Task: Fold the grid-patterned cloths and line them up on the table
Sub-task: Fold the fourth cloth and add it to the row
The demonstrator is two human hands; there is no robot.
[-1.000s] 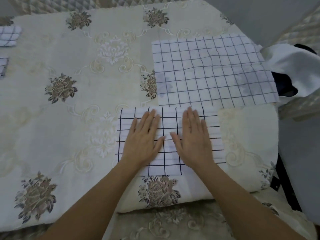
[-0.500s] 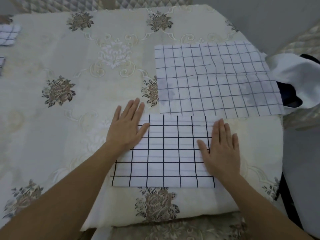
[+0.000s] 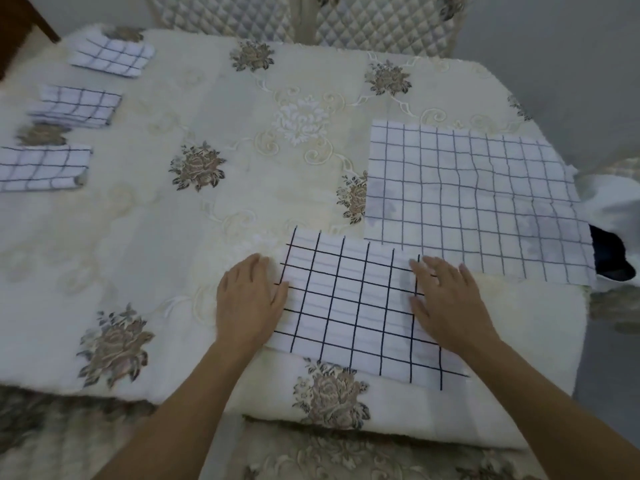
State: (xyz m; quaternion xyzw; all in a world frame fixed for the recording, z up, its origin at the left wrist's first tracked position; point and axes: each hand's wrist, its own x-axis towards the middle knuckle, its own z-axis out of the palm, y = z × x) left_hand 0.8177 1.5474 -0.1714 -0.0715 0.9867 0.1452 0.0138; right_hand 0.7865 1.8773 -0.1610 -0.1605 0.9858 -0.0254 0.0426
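1. The table (image 3: 433,431) is covered by a cream tablecloth (image 3: 156,237) with woven flower motifs.
2. Down its left side, three folded grid cloths lie in a line, each apart from the next: the farthest folded cloth (image 3: 110,57), the middle folded cloth (image 3: 78,106) and the nearest folded cloth (image 3: 43,168).
3. At the right, a thin-lined grid cloth (image 3: 467,202) lies spread flat.
4. By the near edge lies a bold-lined grid cloth (image 3: 353,306), meeting the spread one's near edge.

A home dining area. A table (image 3: 104,237) wears a cream tablecloth (image 3: 298,119) embroidered with brown roses. Behind the table's far edge stand quilted chair backs (image 3: 221,19) against a plain grey wall (image 3: 554,36). Below its near edge sits a floral seat (image 3: 346,459).
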